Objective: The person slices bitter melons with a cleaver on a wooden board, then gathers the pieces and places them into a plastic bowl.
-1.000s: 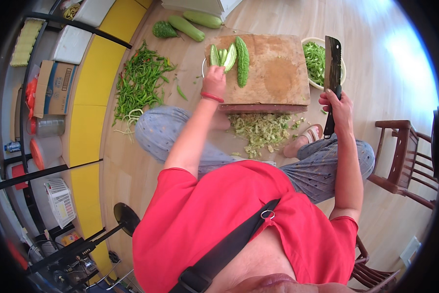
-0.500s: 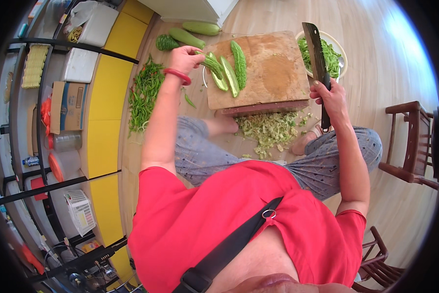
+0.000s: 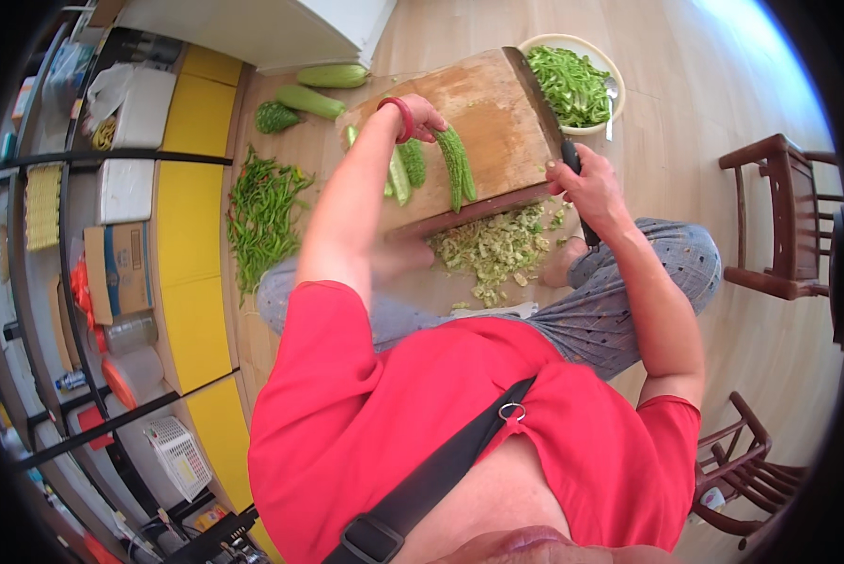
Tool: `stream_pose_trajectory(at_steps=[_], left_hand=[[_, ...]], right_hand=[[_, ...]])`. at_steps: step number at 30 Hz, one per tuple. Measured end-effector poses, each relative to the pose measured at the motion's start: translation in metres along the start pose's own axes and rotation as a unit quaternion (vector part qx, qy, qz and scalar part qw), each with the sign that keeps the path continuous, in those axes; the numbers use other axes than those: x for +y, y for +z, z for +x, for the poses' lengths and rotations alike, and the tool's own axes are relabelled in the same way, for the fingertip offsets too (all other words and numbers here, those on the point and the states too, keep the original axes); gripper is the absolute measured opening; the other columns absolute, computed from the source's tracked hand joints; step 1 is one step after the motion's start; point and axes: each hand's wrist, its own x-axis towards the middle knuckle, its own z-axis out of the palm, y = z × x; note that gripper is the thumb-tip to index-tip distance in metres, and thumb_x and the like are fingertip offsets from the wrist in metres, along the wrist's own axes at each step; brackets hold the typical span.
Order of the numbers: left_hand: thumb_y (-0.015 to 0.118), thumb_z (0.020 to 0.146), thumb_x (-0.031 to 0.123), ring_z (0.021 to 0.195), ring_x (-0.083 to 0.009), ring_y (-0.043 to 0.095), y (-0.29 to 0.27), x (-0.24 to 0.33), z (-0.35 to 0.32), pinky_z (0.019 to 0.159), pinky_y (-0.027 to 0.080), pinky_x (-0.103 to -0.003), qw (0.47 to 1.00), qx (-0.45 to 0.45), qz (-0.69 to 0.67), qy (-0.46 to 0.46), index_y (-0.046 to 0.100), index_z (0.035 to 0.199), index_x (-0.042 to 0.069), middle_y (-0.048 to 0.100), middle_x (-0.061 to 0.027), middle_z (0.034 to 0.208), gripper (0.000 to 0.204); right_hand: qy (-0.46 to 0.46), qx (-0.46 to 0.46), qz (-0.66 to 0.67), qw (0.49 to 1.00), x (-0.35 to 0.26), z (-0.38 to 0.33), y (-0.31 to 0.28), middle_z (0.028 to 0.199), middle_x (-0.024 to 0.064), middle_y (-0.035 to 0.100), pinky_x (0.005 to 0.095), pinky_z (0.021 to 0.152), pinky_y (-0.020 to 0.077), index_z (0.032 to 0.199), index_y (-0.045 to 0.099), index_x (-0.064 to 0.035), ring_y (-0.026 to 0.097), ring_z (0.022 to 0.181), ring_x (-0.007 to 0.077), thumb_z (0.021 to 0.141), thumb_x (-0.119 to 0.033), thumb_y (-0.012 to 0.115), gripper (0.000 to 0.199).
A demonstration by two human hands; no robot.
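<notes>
Grasping the upper end of a bumpy bitter melon (image 3: 456, 171), the left hand (image 3: 424, 117) is holding it over the near half of a worn wooden chopping board (image 3: 497, 108); whether the melon is resting on the wood, I cannot tell. The right hand (image 3: 586, 191) is clenching the black handle of a cleaver (image 3: 533, 89), whose dark blade is running along the board's right edge and standing between the board and a pale bowl (image 3: 618, 70). That bowl is holding green strips (image 3: 568, 86), with a spoon (image 3: 611, 99) leaning at its right rim.

Cut bitter melon pieces (image 3: 399, 180) are lying at the board's left side, partly hidden by the left forearm and hand. On the floor in front of the board, a heap of pale green scraps (image 3: 497, 252) is spreading between the person's feet and taking up the space there.

Farther left, a pile of green chili peppers (image 3: 264, 211) is covering the floor, a few red ones showing among them. Beyond it, two long pale green gourds (image 3: 309, 101) and a dark knobbly vegetable (image 3: 276, 117) are lying together near a white cabinet (image 3: 323, 33). Shelving with yellow panels (image 3: 192, 226) is lining the left, carrying a cardboard box (image 3: 121, 273) and a white basket (image 3: 178, 458). A brown wooden chair (image 3: 773, 221) is standing at the right, well apart from the board.
</notes>
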Motion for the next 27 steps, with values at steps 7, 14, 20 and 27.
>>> stream_pose_trajectory(at_steps=[7,14,20,27], left_hand=[[0.073,0.072,0.020,0.075,-0.0198,0.062,0.040,-0.018,0.048,0.066,0.051,-0.029,0.969,0.222,-0.006,0.112,0.059,0.104,-0.001,0.064,-0.0121,0.089,0.041],[0.078,0.064,0.024,0.086,-0.0256,0.062,0.095,-0.067,0.006,0.078,0.049,-0.033,0.943,0.276,0.102,0.156,0.055,0.106,0.000,0.064,-0.0161,0.094,0.054],[0.080,0.061,0.020,0.072,-0.0194,0.060,0.102,-0.057,0.008,0.067,0.049,-0.032,0.919,0.339,0.027,0.200,0.057,0.098,0.001,0.062,-0.0091,0.078,0.047],[0.074,0.066,0.021,0.092,-0.0317,0.058,0.124,-0.046,0.001,0.082,0.046,-0.039,0.916,0.344,0.086,0.187,0.058,0.098,0.003,0.059,-0.0167,0.099,0.040]], right_hand=[[0.046,-0.026,-0.051,0.997,0.004,-0.003,-0.002,0.061,0.0094,0.061,0.0326,0.057,0.0458,0.082,0.056,0.0014,0.060,0.058,0.0194,0.080,-0.023,0.057,0.024],[0.066,-0.070,-0.065,0.993,0.013,-0.004,0.009,0.060,0.0111,0.060,0.0330,0.057,0.0463,0.088,0.057,0.0019,0.060,0.057,0.0201,0.080,-0.021,0.059,0.024],[0.074,-0.079,-0.093,0.990,0.017,0.001,0.018,0.062,0.0124,0.061,0.0350,0.058,0.0471,0.089,0.056,0.0027,0.062,0.059,0.0218,0.081,-0.021,0.060,0.026],[0.108,-0.106,-0.105,0.983,0.028,0.008,0.029,0.061,0.0109,0.060,0.0338,0.054,0.0475,0.085,0.055,0.0032,0.061,0.055,0.0195,0.082,-0.022,0.059,0.025]])
